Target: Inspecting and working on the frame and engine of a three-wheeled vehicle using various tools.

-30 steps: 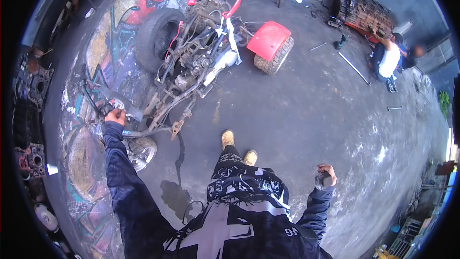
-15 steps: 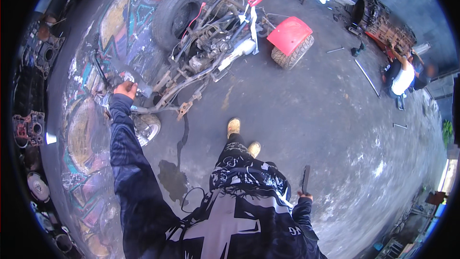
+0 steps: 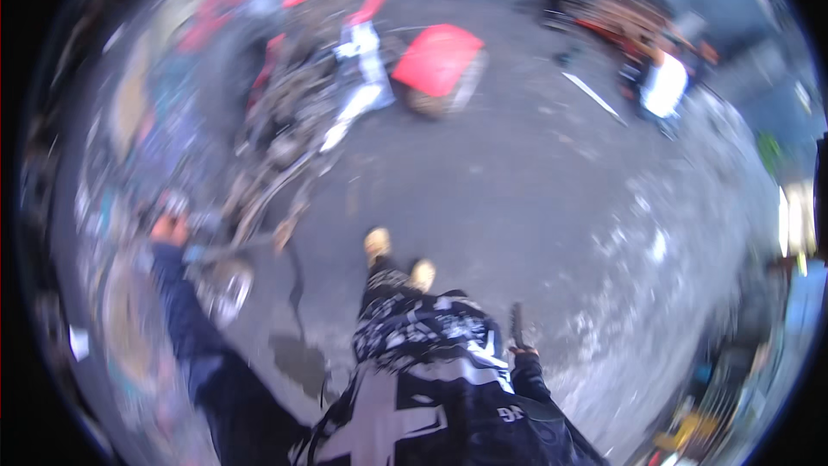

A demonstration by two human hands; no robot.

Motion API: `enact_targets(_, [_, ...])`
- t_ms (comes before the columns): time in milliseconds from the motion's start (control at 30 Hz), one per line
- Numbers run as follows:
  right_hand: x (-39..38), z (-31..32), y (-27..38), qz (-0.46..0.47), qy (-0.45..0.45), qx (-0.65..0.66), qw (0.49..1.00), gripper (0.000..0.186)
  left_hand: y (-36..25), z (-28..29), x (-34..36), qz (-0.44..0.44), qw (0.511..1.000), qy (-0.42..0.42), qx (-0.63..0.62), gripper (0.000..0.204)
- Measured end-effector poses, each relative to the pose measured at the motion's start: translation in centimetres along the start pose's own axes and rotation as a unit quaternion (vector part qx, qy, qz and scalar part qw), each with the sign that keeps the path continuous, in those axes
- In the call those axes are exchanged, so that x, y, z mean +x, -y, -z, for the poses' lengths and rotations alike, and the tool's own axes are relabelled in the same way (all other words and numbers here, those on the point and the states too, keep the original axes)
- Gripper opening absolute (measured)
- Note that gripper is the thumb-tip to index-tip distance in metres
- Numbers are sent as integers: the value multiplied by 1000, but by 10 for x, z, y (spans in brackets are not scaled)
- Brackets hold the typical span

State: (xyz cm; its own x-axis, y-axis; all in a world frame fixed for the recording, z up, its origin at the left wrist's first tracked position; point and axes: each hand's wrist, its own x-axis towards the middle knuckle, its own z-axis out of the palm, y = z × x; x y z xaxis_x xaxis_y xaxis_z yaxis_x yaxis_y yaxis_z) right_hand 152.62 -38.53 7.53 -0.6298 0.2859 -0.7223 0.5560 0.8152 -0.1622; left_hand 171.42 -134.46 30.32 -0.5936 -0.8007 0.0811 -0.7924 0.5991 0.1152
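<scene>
My left hand (image 3: 170,229) reaches out at the far left, at the near end of a stripped vehicle frame (image 3: 259,198). Blur smears the fingers, but they look bunched round a part that I cannot make out. Below the hand is a pale, shiny wheel (image 3: 228,286). Low at my right side, my right hand (image 3: 523,350) is closed on a long, narrow dark tool (image 3: 517,324), which points up and away from me. The frame has red bars and a white panel (image 3: 358,108). A red fender (image 3: 438,59) covers a tyre beside it.
A painted wall (image 3: 129,293) runs along the left. At the far right a person in a white top (image 3: 664,86) crouches by a large engine-like block (image 3: 608,0), with a long bar (image 3: 595,97) on the floor nearby. A dark wet patch (image 3: 297,362) lies left of my legs.
The whole view has swung right and blurred, so the vehicle frame and the other person appear farther left. My left hand stays at the frame's near end, and my right still holds the dark tool.
</scene>
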Motion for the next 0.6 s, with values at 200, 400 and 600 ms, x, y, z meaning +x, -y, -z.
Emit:
enact_targets(200, [-38,31,71,-85,1,5,996,69,24,-13,3,84,957,11,-278,22])
enact_targets(400, [-9,1,27,-106,14,51,993,69,7,2,3,88,961,-14,-262,22])
enact_targets(600, [17,-39,-24,-143,89,26,985,60,11,6,4,93,965,6,-243,24])
